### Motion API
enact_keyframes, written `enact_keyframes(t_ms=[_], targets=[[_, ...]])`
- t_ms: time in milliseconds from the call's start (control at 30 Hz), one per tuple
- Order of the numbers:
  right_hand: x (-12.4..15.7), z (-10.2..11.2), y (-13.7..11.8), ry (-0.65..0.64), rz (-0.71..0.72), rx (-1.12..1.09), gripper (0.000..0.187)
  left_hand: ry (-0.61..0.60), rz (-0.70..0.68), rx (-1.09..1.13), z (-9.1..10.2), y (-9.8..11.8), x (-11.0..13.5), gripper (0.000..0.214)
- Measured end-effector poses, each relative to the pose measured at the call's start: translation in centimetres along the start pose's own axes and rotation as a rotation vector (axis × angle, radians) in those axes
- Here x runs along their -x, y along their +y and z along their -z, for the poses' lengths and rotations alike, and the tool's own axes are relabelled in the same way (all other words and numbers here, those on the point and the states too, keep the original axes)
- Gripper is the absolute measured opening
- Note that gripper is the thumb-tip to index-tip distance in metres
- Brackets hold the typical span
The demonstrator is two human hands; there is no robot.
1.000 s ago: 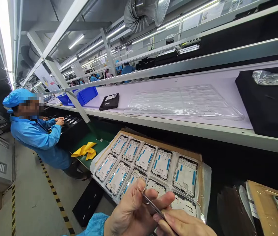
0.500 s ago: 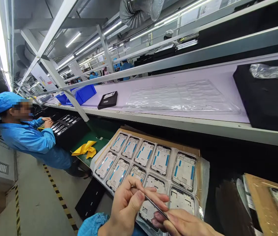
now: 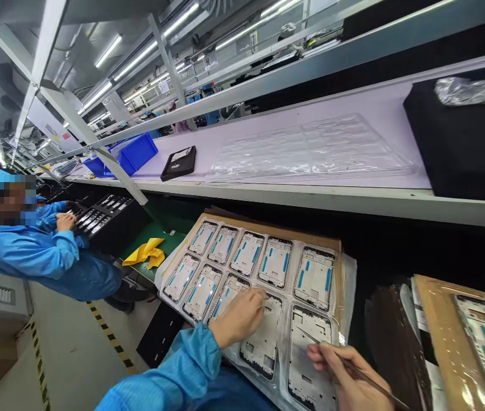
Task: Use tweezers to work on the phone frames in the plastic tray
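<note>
A clear plastic tray [image 3: 345, 285] of white phone frames with blue strips lies on a cardboard sheet below the conveyor. My left hand [image 3: 240, 317] rests on the tray's near row, fingers curled and fingertips touching a phone frame [image 3: 263, 337] there. My right hand [image 3: 347, 379] sits at the tray's near right corner, closed around thin metal tweezers [image 3: 332, 351] whose tips point left over an empty-looking frame [image 3: 311, 354]. The far row holds several frames with blue strips [image 3: 274, 262].
A white conveyor belt [image 3: 379, 108] carries a clear empty tray [image 3: 311, 151], a small black tray [image 3: 179, 162], blue bins [image 3: 133, 153] and a black block [image 3: 460, 142]. A person in blue [image 3: 23, 251] works at the left. Yellow cloth [image 3: 145, 252] lies nearby. Another cardboard-backed tray [image 3: 477, 337] sits right.
The view has tilted down. My hands have separated: the left moved forward onto the tray's frames, the right drew back to the right with the tweezers.
</note>
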State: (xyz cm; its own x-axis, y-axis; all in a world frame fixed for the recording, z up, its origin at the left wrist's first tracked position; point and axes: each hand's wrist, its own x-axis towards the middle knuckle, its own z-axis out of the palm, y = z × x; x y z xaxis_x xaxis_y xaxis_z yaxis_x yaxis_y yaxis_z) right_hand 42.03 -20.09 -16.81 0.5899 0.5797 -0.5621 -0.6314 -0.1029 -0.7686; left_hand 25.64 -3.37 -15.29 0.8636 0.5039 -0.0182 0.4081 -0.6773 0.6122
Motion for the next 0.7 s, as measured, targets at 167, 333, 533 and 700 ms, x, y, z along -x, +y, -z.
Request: enact_keyframes(t_ms=[167,333,533,700], targets=[[-2.8,0.7,4.1,-0.126,0.15,-0.044,0.03,-0.296,0.08,-0.398,-1.0,1.1,-1.8,0.056],[-2.5,0.1,3.0,-0.02,0.065,-0.24,0.034,-0.347,0.114,-0.328,2.1,3.0,-3.9,0.046],[-0.8,-2.6,-3.1,0.139,-0.148,-0.388,0.046,-0.177,0.024,-0.156,9.5,5.7,-4.3,0.013],[-0.6,-2.5,-5.7,0.208,-0.06,-0.392,0.054,0.065,-0.182,0.121,10.0,6.8,1.0,0.011]])
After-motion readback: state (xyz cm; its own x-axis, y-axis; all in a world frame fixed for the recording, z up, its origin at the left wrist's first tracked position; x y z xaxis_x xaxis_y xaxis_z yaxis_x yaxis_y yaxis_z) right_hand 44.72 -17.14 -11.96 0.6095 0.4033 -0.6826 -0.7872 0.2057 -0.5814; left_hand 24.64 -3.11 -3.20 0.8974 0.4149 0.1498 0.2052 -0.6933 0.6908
